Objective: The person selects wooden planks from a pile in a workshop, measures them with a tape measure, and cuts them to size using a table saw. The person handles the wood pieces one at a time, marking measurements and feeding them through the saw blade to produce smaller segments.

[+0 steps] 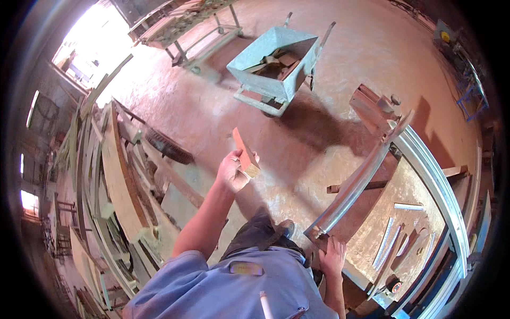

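Observation:
My left hand is raised over the floor, its fingers wrapped round a short reddish wood block. The block tilts upward, and its pale cut end faces me. Lower and to the right, my right hand rests on the near edge of a worktable, fingers laid over the edge and nothing visible in them. Close to its fingertips is the near end of a long rounded metal rail, which runs along the table.
Metal rulers and wood pieces lie on the table, bounded right by a metal beam. Ahead stands a blue-green wheelbarrow holding wood offcuts. Long boards and a tire crowd the left.

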{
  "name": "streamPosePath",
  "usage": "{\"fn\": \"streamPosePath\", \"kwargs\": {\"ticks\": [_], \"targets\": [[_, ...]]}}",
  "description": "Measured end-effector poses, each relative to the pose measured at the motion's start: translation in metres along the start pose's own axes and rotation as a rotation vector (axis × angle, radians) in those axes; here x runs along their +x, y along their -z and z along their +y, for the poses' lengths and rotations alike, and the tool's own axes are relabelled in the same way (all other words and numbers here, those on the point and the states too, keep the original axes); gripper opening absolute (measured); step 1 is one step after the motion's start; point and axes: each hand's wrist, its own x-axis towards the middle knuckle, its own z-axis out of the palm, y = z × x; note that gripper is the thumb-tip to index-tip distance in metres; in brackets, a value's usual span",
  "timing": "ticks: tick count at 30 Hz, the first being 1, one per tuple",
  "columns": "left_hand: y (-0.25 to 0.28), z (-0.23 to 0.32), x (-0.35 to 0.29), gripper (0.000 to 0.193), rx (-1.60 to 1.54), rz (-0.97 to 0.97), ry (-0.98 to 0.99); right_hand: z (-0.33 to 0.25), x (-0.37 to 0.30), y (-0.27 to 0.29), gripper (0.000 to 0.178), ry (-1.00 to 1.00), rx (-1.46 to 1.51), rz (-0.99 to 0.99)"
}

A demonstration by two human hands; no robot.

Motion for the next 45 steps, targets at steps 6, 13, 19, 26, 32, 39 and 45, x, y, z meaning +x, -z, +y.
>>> {"fn": "streamPosePath", "kwargs": {"ticks": [6, 13, 19, 26, 32, 39, 45], "targets": [[-0.037, 0.029, 0.065, 0.021, -0.048, 0.095, 0.048, -0.007, 0.016, -0.002, 0.050, -0.183, 0.020, -0.020], [0.028, 0.080, 0.218, 0.032, -0.040, -0.016, 0.126, -0.012, 0.035, -0.010, 0.025, -0.384, 0.018, 0.038], [0.037, 0.107, 0.293, 0.035, -0.035, -0.068, 0.120, -0.010, 0.041, 0.005, 0.025, -0.658, 0.079, -0.172], [0.000, 0.162, 0.269, 0.031, 0.212, 0.320, -0.063, 0.028, 0.049, -0.003, 0.029, -0.801, 0.232, -0.411], [0.007, 0.195, 0.242, 0.040, 0.670, 0.098, -0.293, 0.075, 0.075, -0.033, 0.023, -0.408, 0.015, -0.465], [-0.001, 0.170, 0.212, 0.038, 0.901, -0.145, -0.311, 0.028, 0.052, -0.026, 0.026, -0.595, 0.037, -0.457], [-0.055, 0.073, 0.134, 0.051, 1.016, -0.529, -0.168, -0.028, 0.062, 0.009, 0.019, -0.746, 0.143, -0.127]]}}
